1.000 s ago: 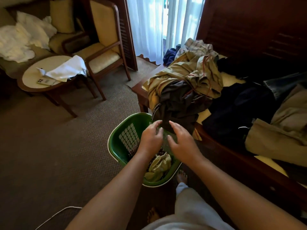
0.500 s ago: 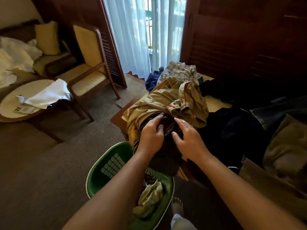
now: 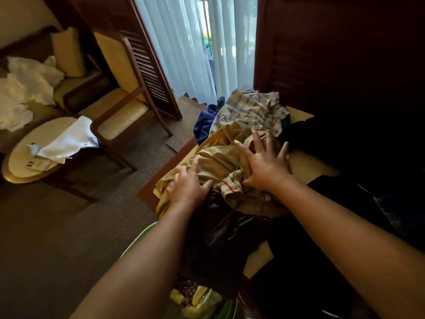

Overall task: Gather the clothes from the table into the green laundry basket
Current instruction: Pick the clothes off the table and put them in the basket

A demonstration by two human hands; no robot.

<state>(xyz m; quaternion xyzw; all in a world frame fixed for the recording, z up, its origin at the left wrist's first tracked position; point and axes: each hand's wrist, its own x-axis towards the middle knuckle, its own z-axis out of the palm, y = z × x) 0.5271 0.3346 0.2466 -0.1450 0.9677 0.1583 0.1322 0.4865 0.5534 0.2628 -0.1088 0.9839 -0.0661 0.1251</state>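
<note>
Two hands on the pile: the left hand (image 3: pixel 187 186) lies flat, fingers loosely spread, on the tan garment (image 3: pixel 220 157); the right hand (image 3: pixel 264 162) presses down on it with fingers splayed wide, neither one gripping. One patterned shirt (image 3: pixel 255 111) and one blue garment (image 3: pixel 204 122) sit behind on the table (image 3: pixel 305 169). One green basket (image 3: pixel 220 309) peeks in below, holding clothes. No writing is readable.

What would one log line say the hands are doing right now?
left hand: on tan shirt | right hand: spread on same shirt | basket: below table edge | step: gathering
</note>
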